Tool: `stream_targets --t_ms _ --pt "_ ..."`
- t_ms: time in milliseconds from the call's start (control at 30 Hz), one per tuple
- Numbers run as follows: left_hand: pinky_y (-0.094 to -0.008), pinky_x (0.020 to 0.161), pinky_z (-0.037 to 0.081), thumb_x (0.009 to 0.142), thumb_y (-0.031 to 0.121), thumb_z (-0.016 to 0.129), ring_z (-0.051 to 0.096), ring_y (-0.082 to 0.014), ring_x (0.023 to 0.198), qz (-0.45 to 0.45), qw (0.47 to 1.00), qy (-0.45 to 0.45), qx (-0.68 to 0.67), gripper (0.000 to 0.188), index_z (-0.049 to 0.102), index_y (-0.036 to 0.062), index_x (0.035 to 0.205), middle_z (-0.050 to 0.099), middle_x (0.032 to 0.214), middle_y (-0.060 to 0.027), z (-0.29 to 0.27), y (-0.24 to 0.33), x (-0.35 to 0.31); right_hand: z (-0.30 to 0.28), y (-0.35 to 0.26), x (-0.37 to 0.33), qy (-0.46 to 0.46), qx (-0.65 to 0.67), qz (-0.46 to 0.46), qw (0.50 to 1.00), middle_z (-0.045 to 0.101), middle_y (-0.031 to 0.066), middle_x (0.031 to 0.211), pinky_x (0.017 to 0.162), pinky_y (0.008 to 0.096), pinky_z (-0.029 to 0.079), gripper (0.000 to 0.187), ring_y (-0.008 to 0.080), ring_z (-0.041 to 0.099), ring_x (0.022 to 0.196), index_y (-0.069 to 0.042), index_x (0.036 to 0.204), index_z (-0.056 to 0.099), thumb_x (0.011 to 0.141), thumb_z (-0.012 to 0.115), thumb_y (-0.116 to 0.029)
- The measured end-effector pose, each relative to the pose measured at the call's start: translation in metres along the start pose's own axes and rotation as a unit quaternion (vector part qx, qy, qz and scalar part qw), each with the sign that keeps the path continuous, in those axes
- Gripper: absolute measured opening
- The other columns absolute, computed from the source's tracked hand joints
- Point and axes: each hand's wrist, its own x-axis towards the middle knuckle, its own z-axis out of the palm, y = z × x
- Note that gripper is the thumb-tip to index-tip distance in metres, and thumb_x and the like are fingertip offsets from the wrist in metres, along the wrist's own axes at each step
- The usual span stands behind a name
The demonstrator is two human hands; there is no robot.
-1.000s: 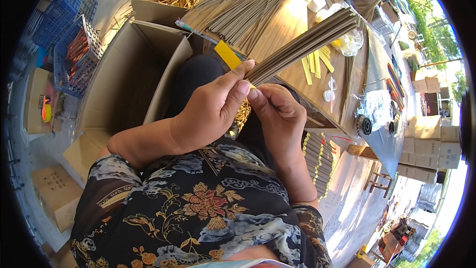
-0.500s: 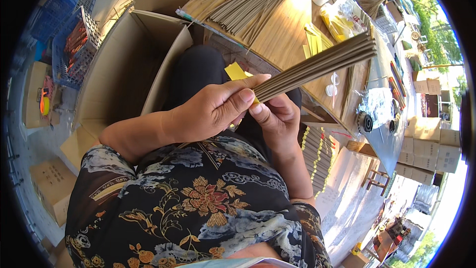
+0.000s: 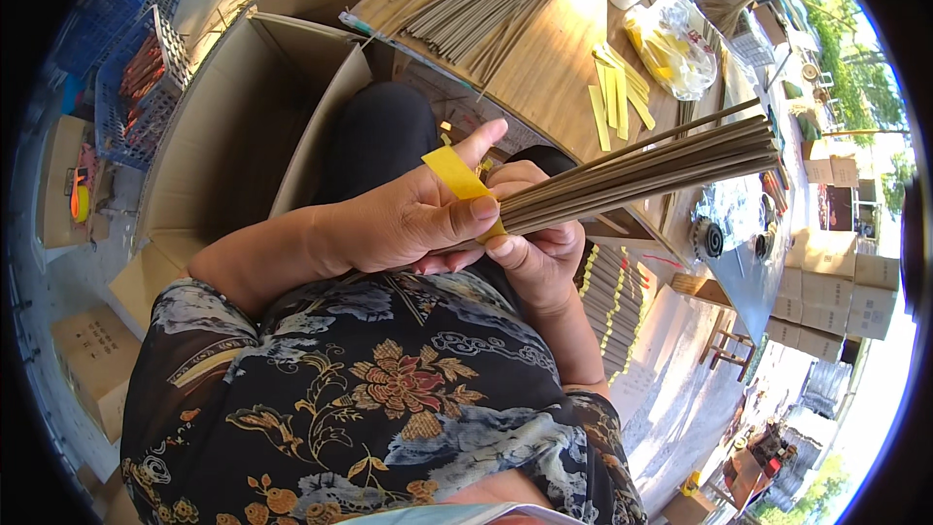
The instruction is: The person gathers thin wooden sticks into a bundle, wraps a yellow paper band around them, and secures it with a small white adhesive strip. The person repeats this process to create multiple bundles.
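A bundle of thin brown sticks (image 3: 651,165) points up and to the right from between my hands, its far ends fanned slightly. Around its near end goes a yellow paper strip (image 3: 451,171), whose loose end sticks up over my left hand. My left hand (image 3: 413,219) presses the strip against the sticks with its thumb, the index finger raised. My right hand (image 3: 536,248) grips the bundle from the other side, thumb on the strip's lower part, its other fingers partly hidden behind the sticks. The near stick ends are hidden by my left hand.
The wooden table (image 3: 554,49) ahead bears loose sticks (image 3: 476,15), yellow strips (image 3: 612,87) and a plastic bag (image 3: 671,47). An open cardboard box (image 3: 219,136) stands left of my knees. Banded bundles (image 3: 617,306) lie at the lower right; blue crates (image 3: 117,0) stand far left.
The strip's loose end now stands up over my left hand, and my left index finger has lifted. The sticks have tilted flatter and spread a little at the far end.
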Motion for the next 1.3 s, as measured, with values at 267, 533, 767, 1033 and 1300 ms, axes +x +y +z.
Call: stream_targets --t_ms 267,533,767,1033,1300 --pt "-0.0140 0.044 0.036 0.085 0.045 0.050 0.044 -0.0033 0.051 -0.029 0.999 0.002 -0.039 0.056 0.034 0.0006 0.117 0.049 0.067 0.0003 0.004 0.002 0.001 -0.017 0.007 0.006 0.002 -0.236 -0.131 0.963 0.056 0.0076 0.093 0.076 0.0299 0.045 0.027 0.0163 0.050 0.088 0.001 0.088 0.061 0.074 0.069 -0.021" --pt "-0.0143 0.042 0.032 0.091 0.040 0.042 0.040 -0.0018 0.045 -0.006 1.000 0.022 0.019 0.039 0.055 0.0050 0.080 0.047 0.060 0.0019 0.001 -0.001 0.001 -0.010 0.004 0.004 0.056 -0.060 -0.024 0.996 0.049 0.0057 0.098 0.076 0.0273 0.042 0.031 0.0147 0.051 0.084 0.003 0.099 0.060 0.073 0.070 -0.013" --pt "-0.0193 0.046 0.035 0.093 0.032 0.043 0.043 -0.0051 0.049 -0.017 0.980 0.093 0.176 0.033 0.057 0.0021 0.087 0.051 0.063 0.0009 -0.009 0.005 0.005 -0.009 -0.018 0.013 0.144 -0.010 0.208 0.967 0.059 0.0031 0.078 0.064 0.0205 0.042 0.023 0.0078 0.053 0.070 0.003 0.095 0.057 0.080 0.063 -0.013" --pt "-0.0322 0.058 0.044 0.086 0.016 0.054 0.057 -0.0264 0.067 0.172 0.877 0.148 0.424 0.018 0.054 -0.0015 0.091 0.057 0.074 -0.0159 -0.009 -0.007 0.013 -0.004 -0.009 0.018 0.248 -0.035 0.267 0.931 0.054 0.0027 0.057 0.040 0.0172 0.036 0.016 0.0055 0.047 0.045 0.003 0.080 0.055 0.072 0.062 -0.009" --pt "-0.0367 0.064 0.048 0.069 -0.003 0.057 0.057 -0.0340 0.074 0.219 0.767 0.144 0.586 0.033 0.049 -0.0030 0.102 0.056 0.083 -0.0188 -0.013 -0.013 0.013 -0.004 -0.001 0.014 0.274 -0.037 0.240 0.931 0.055 0.0043 0.058 0.040 0.0174 0.038 0.016 0.0060 0.049 0.045 0.003 0.080 0.055 0.071 0.061 -0.008"
